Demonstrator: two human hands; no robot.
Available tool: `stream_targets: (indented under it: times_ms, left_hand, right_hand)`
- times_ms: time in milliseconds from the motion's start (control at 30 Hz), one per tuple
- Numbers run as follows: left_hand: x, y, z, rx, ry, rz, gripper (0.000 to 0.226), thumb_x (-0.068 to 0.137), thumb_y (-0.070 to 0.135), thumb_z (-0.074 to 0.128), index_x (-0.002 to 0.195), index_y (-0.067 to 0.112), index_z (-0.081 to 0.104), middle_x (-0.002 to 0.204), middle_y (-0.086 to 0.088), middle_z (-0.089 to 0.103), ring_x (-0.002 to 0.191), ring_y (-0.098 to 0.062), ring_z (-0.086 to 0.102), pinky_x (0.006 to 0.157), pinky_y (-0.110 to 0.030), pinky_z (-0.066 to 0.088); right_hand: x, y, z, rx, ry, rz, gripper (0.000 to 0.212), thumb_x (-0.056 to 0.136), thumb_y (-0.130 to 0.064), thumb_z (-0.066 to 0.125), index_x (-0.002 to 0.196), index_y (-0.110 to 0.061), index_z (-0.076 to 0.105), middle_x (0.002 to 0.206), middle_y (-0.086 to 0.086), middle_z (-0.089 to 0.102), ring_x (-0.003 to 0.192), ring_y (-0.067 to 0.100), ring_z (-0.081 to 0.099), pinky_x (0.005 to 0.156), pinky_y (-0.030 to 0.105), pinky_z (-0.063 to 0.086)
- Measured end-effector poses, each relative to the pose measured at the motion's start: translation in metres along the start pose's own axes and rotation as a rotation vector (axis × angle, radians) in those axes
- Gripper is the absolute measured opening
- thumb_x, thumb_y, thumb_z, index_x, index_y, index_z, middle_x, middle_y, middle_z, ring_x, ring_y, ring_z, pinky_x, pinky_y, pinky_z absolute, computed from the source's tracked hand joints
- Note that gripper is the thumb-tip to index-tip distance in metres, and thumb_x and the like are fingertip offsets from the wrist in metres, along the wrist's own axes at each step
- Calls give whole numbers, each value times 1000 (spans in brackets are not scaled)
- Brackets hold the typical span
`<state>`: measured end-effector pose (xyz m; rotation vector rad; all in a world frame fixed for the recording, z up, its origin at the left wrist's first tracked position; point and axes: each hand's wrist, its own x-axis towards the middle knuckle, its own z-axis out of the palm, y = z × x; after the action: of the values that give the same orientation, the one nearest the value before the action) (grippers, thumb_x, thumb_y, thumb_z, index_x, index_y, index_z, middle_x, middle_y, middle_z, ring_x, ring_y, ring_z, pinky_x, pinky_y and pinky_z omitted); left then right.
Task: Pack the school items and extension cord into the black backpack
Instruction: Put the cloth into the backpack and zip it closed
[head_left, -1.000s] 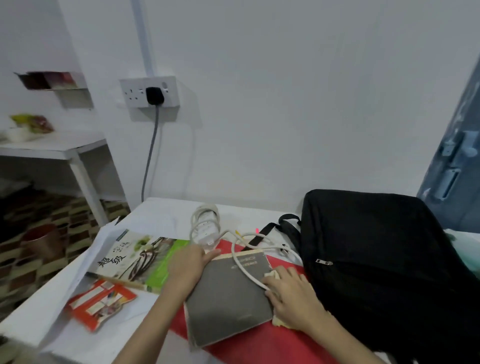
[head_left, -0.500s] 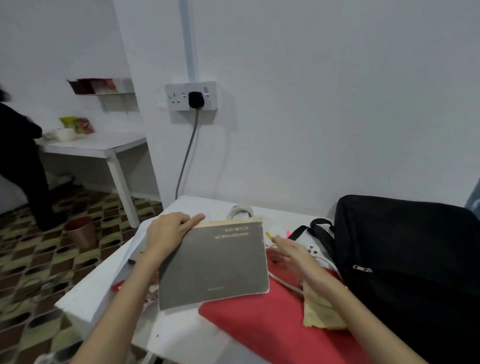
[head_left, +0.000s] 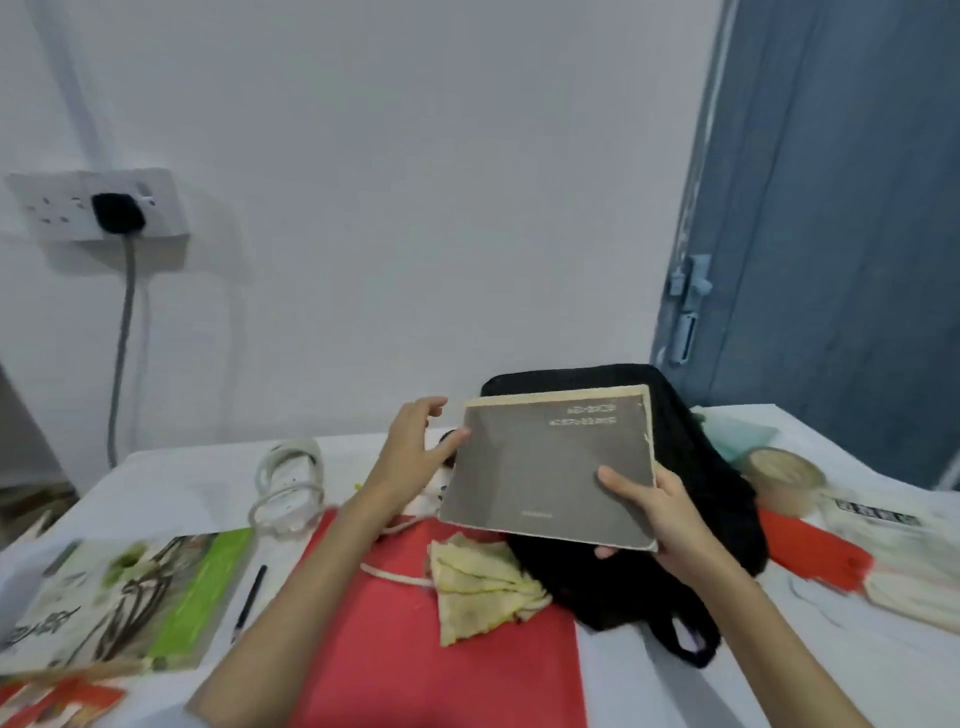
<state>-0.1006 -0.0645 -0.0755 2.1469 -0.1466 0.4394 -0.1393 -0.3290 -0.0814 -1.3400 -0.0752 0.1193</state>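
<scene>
At the far left of my view a white double wall socket carries one black plug with a grey cable dropping behind the white table. On the table's left side I see one illustrated book with a green strip on its cover, one black pen just beside it, and some red-and-white packets at the bottom corner, too blurred to count. Next comes one coiled white extension cord, lying near the back of the table, apart from both hands. One red sheet lies under my forearms, with one crumpled yellow cloth on it, touching the bag's near edge. My left hand is open, fingers spread, its thumb tip touching the left edge of the one grey-covered book with yellowed pages. That book is in the air, tilted, directly above the one black fabric backpack, which lies flat on the table. My right hand grips the book at its lower right corner, thumb on the cover, fingers beneath. Right of the backpack I count one roll of tan tape, one red card, and a pale printed bag. One blue-grey door stands behind.
</scene>
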Motion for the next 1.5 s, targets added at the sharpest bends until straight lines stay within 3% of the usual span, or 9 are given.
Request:
stream_targets:
  times_ms: [333, 433, 533, 633, 867, 1033, 1233, 1367, 1500]
  left_hand:
    - [-17, 19, 122, 470, -753, 346, 41, 71, 45, 73, 109, 28, 68, 120, 13, 53, 115, -4, 40, 102, -32, 30]
    - [-5, 24, 121, 192, -665, 273, 20, 70, 25, 80, 87, 19, 72, 89, 11, 56, 86, 1, 52, 87, -26, 43]
    - [5, 31, 124, 336, -143, 321, 14, 74, 24, 77, 82, 15, 70, 83, 1, 55, 79, -11, 54, 66, -30, 45]
    - [6, 35, 138, 429, 220, 364, 11, 78, 13, 73, 84, 7, 66, 77, -6, 57, 61, -24, 61, 49, -28, 42]
    - [14, -1, 161, 763, -18, 761, 80, 68, 71, 55, 125, 17, 45, 115, -2, 52, 75, -21, 58, 68, -31, 53]
    - [34, -24, 161, 1011, -54, 871, 115, 52, 71, 69, 146, 21, 26, 128, -11, 57, 80, -24, 60, 72, -33, 55]
    - [77, -10, 155, 837, -7, 689, 69, 62, 32, 85, 117, 12, 49, 101, -7, 53, 50, -26, 61, 34, -34, 48]
    - [111, 32, 142, 707, 158, 480, 28, 79, 21, 72, 97, 2, 63, 90, -17, 66, 57, -39, 63, 48, -43, 50]
    - [130, 61, 137, 633, 314, 423, 42, 84, 42, 43, 93, 6, 62, 90, -13, 65, 64, -38, 62, 53, -38, 47]
  right_hand:
    - [-45, -6, -129, 199, 504, -29, 33, 87, -5, 59, 120, -4, 56, 104, 10, 65, 83, 27, 63, 42, 34, 54]
    - [-44, -6, -146, 239, 554, -12, 38, 86, -9, 60, 123, -3, 55, 118, 16, 63, 97, 35, 62, 45, 31, 54]
    - [-38, -7, -153, 301, 578, -11, 38, 87, -12, 60, 124, -7, 55, 118, 14, 64, 105, 40, 60, 44, 29, 53]
    - [-33, -11, -156, 333, 530, -30, 29, 90, -12, 56, 119, -11, 55, 82, -1, 74, 69, 24, 71, 40, 24, 51]
    - [-17, -17, -162, 350, 499, 11, 37, 91, -13, 52, 126, -2, 49, 91, 20, 69, 54, 34, 67, 30, 19, 37]
    - [-8, -27, -173, 301, 437, -5, 28, 92, -12, 48, 116, -1, 54, 76, 16, 70, 39, 27, 59, 25, 16, 30]
    - [-6, -35, -188, 233, 418, 7, 17, 90, -12, 50, 104, -7, 58, 71, 12, 71, 36, 25, 58, 23, 14, 28]
    - [-6, -38, -196, 188, 367, 61, 20, 88, -14, 51, 103, -3, 59, 68, 14, 69, 33, 25, 55, 22, 14, 28]
    - [-7, -49, -194, 64, 269, 136, 26, 83, -11, 54, 102, 6, 58, 63, 20, 65, 29, 26, 52, 21, 14, 28]
